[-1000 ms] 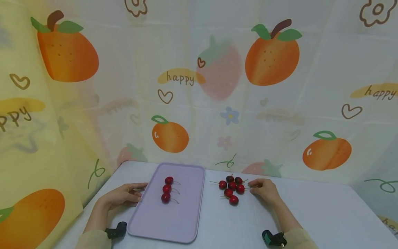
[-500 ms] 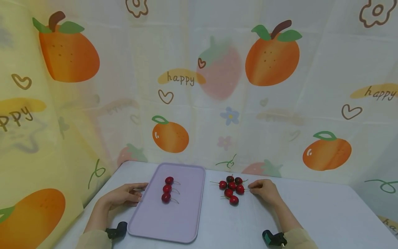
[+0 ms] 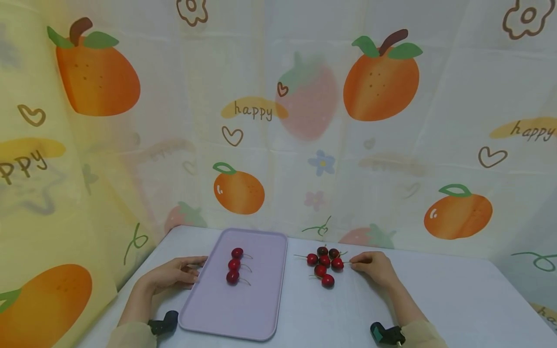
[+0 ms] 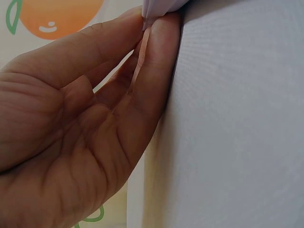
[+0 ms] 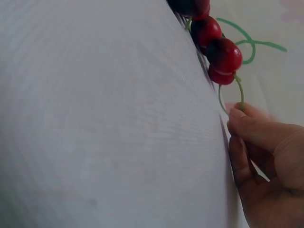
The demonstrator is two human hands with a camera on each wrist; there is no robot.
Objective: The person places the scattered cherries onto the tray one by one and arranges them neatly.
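Note:
A lilac tray (image 3: 235,311) lies on the table, with a column of three dark red cherries (image 3: 234,264) on it, their stems pointing right. My left hand (image 3: 171,274) grips the tray's left rim; in the left wrist view the thumb and fingers pinch the tray edge (image 4: 159,6). To the right of the tray several cherries (image 3: 320,270) sit in a loose cluster. At its right side, thumb and forefinger of my right hand (image 3: 375,268) pinch the stem (image 5: 242,90) of the outermost cherry (image 3: 337,263), which stays close beside the others.
The white table (image 3: 439,290) extends to the right of my right hand. Behind it hangs a fruit-patterned cloth (image 3: 383,183), and a yellowish cloth side (image 3: 43,241) stands along the left. A dark wrist camera (image 3: 165,323) is strapped to each wrist.
My right fingers have closed on the cherry's stem, and that cherry has shifted very slightly right. The left hand, the tray and its three cherries have stayed put.

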